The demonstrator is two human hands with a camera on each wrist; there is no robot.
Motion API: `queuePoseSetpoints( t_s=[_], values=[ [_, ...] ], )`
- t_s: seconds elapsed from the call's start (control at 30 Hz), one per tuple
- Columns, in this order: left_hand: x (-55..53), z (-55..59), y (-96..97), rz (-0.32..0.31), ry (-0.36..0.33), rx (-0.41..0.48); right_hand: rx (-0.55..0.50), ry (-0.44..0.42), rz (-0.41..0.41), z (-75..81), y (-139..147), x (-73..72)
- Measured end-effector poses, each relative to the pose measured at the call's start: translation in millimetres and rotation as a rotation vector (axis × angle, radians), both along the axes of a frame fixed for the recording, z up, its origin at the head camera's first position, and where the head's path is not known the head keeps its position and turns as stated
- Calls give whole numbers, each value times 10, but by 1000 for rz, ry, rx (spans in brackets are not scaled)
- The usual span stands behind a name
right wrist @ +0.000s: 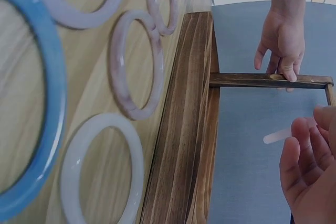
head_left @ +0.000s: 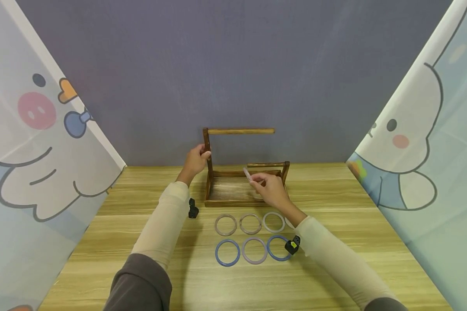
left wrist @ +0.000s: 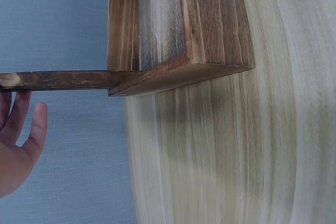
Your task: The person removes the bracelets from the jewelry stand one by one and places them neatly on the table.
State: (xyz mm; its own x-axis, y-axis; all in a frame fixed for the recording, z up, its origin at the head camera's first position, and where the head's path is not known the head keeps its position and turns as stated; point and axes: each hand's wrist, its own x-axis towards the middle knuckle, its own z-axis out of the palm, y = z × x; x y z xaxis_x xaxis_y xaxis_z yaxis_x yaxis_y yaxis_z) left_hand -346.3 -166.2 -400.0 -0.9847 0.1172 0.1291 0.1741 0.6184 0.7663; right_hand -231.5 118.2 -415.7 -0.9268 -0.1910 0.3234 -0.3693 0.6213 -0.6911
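Observation:
A dark-stained wooden rack [head_left: 233, 203] stands at the back of the table, a shallow tray with a tall left post and a shorter right post, each bearing a bar. My left hand [head_left: 195, 160] grips the tall post [head_left: 208, 149] between thumb and fingers; the right wrist view also catches this left hand [right wrist: 283, 45]. Over the tray, my right hand [head_left: 270, 189] pinches a pale bangle [head_left: 247, 174], seen nearly edge-on and partly hidden by the fingers. Its tip is close to the free end of the short bar [head_left: 266, 164], though contact cannot be told.
Bangles lie in two rows before the rack: pinkish ones [head_left: 225, 225], a white one [head_left: 274, 222] and another half hidden by my right wrist, then blue ones [head_left: 227, 252] around a lilac one [head_left: 254, 250]. A grey wall [head_left: 233, 77] rises behind the table; printed panels flank it.

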Motion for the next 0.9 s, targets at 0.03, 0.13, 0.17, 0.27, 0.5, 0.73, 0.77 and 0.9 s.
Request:
queuePoseSetpoints(
  t_s=[0.03, 0.13, 0.17, 0.27, 0.5, 0.73, 0.77, 0.9],
  values=[
    [-1, 0, 1, 0, 2, 4, 15, 4, 7, -4, 10, 12],
    [-1, 1, 1, -1, 2, 14, 46, 32, 23, -24, 43, 40],
    [0, 1, 1, -2, 2, 15, 56, 50, 27, -33, 57, 47],
    [5, 5, 1, -7, 1, 22, 68, 93, 39, -53, 100, 71],
    [2, 9, -2, -11, -5, 32, 81, 110, 88, -77, 219, 155],
    [-8, 6, -4, -6, -3, 12, 101, 96, 131, -137, 364, 249],
    [-8, 5, -5, -4, -3, 8, 102, 97, 137, -148, 386, 266],
    [-7, -2, -14, -2, -5, 6, 116, 111, 165, -202, 478, 328]
  ],
)
